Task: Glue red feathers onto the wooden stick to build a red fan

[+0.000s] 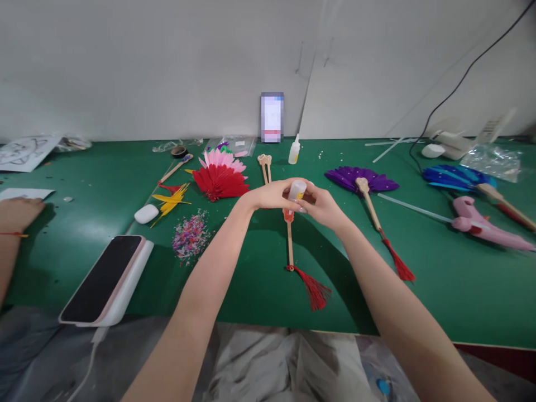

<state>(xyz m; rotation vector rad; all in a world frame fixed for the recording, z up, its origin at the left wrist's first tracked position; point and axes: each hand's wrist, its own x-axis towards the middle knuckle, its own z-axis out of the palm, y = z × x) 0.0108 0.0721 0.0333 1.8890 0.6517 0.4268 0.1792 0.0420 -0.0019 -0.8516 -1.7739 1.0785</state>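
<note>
My left hand (pixel 274 194) and my right hand (pixel 321 207) meet over the middle of the table, fingers closed around a small white glue bottle (pixel 297 190) with a yellow label. Its base faces up and its lower end is mostly hidden by my fingers. Directly beneath lies a wooden fan handle (pixel 290 243), its orange-red head partly covered by my hands. A red tassel (pixel 316 291) hangs from the handle's near end. Just beyond my left hand lie two more wooden handles (pixel 264 162). Another glue bottle (pixel 294 151) stands upright behind.
Left are red feathers (pixel 220 183), yellow feathers (pixel 171 201), confetti-like bits (pixel 191 235) and a phone (pixel 103 279). A purple feather fan (pixel 363 180), blue fan (pixel 458 177) and pink glue gun (pixel 488 226) lie right. Another person's hand (pixel 23 212) rests far left.
</note>
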